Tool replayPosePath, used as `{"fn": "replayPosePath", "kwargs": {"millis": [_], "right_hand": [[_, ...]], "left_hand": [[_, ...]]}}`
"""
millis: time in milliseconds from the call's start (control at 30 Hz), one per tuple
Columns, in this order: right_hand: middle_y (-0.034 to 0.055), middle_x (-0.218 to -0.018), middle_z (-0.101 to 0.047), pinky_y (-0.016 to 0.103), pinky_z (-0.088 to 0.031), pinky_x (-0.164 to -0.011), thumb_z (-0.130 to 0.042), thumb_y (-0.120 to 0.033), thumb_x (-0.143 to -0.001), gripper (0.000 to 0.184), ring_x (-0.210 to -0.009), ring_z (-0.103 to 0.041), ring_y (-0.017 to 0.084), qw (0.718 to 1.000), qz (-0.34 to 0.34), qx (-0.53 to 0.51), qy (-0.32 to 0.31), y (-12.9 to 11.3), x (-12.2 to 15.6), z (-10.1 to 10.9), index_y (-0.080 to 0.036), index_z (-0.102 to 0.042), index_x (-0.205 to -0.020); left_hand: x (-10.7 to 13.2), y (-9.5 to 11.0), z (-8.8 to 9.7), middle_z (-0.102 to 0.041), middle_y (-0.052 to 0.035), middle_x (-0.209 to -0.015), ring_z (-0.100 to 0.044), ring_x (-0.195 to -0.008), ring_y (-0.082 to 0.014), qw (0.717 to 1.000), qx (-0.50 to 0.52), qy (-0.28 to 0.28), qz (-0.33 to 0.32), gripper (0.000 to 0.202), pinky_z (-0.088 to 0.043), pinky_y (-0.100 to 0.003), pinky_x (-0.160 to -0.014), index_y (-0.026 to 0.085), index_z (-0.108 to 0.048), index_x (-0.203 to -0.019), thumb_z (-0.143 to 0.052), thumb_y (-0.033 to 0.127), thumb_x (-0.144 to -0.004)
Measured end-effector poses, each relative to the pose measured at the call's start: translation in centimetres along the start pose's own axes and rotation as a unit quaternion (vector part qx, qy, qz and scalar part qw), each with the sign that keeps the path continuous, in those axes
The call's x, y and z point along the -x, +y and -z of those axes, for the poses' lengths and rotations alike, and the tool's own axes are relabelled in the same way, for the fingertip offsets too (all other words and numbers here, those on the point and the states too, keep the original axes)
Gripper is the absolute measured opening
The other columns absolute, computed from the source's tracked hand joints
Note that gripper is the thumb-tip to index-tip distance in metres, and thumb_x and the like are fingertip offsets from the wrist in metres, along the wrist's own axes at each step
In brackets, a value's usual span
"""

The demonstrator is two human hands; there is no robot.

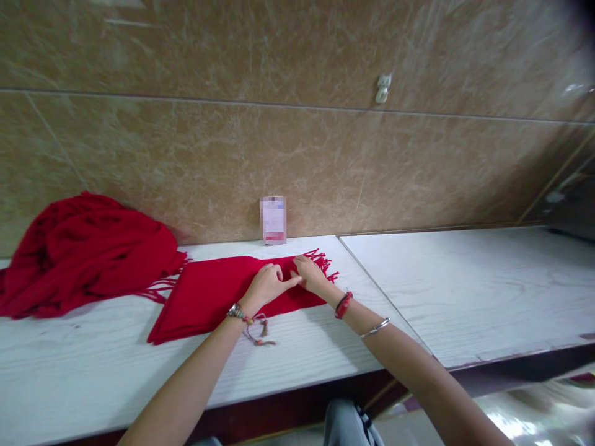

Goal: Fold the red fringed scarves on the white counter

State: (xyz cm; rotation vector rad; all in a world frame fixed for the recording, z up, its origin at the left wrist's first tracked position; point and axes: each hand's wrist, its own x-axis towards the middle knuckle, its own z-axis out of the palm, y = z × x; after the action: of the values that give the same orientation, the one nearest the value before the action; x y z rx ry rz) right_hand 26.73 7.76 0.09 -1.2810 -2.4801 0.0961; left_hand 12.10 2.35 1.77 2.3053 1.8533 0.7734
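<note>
A red scarf (204, 291) lies folded into a long flat strip on the white counter, its fringe pointing right. My left hand (267, 286) rests on its middle, fingers curled into the cloth and thumb stretched to the right. Close beside it, near the fringed end, my right hand (310, 275) has its fingers bent down on the fabric. The two hands almost meet, thumb to fingers. Both appear to grip the cloth, though the fingertips are partly hidden. To the left sits a loose heap of red fringed cloth (97, 254), its tassels reaching the folded scarf's edge.
A small blurred card or packet (273, 220) leans on the brown tiled wall (209, 161) behind. The white counter (465, 285) has a seam right of the scarf. A small white hook (383, 88) is on the wall. A dark object (574, 204) stands at far right.
</note>
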Motion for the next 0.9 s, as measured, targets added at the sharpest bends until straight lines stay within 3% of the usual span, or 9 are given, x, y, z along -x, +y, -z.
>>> {"fn": "replayPosePath", "kwargs": {"millis": [167, 333, 467, 600, 900], "right_hand": [[0.0158, -0.110, -0.057, 0.035, -0.041, -0.085, -0.049, -0.016, -0.081, 0.019, -0.103, -0.051, 0.024, 1.000, 0.022, -0.004, 0.009, -1.4, 0.4, -0.3, -0.013, -0.057, -0.098], [0.0120, -0.117, -0.053, 0.035, -0.039, -0.091, -0.051, -0.014, -0.076, 0.030, -0.110, -0.047, 0.022, 1.000, 0.019, 0.009, 0.013, -1.6, 0.7, -0.2, -0.015, -0.054, -0.106], [0.0163, -0.118, -0.051, 0.038, -0.043, -0.085, -0.052, -0.023, -0.080, 0.030, -0.108, -0.049, 0.026, 0.999, -0.023, 0.020, 0.012, -0.6, 0.4, -0.1, -0.013, -0.052, -0.109], [0.0184, -0.119, -0.050, 0.040, -0.041, -0.087, -0.053, -0.028, -0.081, 0.033, -0.113, -0.045, 0.029, 1.000, -0.014, 0.017, 0.017, -0.8, 0.4, 0.2, -0.013, -0.051, -0.111], [0.0174, -0.124, -0.047, 0.037, -0.042, -0.087, -0.056, -0.018, -0.072, 0.043, -0.112, -0.046, 0.027, 0.999, -0.007, -0.033, 0.006, -1.5, 0.7, -0.1, -0.010, -0.049, -0.114]], "left_hand": [[-0.6, -0.1, -0.8, -0.059, -0.0048, -0.068, -0.056, -0.070, -0.0195, 0.998, -0.055, -0.021, 0.036, 0.038, -0.037, -0.027, -0.058, 0.018, -0.051, -0.059, -0.057, 0.054, -0.069], [-0.8, -0.7, -0.7, -0.059, -0.0058, -0.069, -0.056, -0.072, -0.0186, 0.996, -0.063, -0.010, 0.064, 0.034, -0.037, -0.027, -0.060, 0.017, -0.051, -0.059, -0.047, 0.044, -0.080], [0.0, -0.2, -0.4, -0.060, -0.0040, -0.071, -0.056, -0.069, -0.0174, 1.000, -0.014, -0.017, 0.016, 0.040, -0.036, -0.026, -0.056, 0.018, -0.052, -0.062, -0.050, 0.056, -0.075], [0.0, 0.4, -0.5, -0.061, -0.0064, -0.073, -0.057, -0.071, -0.0201, 0.998, -0.034, -0.018, 0.043, 0.045, -0.036, -0.027, -0.054, 0.018, -0.053, -0.061, -0.051, 0.062, -0.071], [-0.9, -0.2, -1.0, -0.062, -0.0077, -0.072, -0.057, -0.073, -0.0206, 0.995, -0.059, -0.016, 0.073, 0.032, -0.037, -0.027, -0.059, 0.016, -0.056, -0.063, -0.055, 0.045, -0.075]]}}
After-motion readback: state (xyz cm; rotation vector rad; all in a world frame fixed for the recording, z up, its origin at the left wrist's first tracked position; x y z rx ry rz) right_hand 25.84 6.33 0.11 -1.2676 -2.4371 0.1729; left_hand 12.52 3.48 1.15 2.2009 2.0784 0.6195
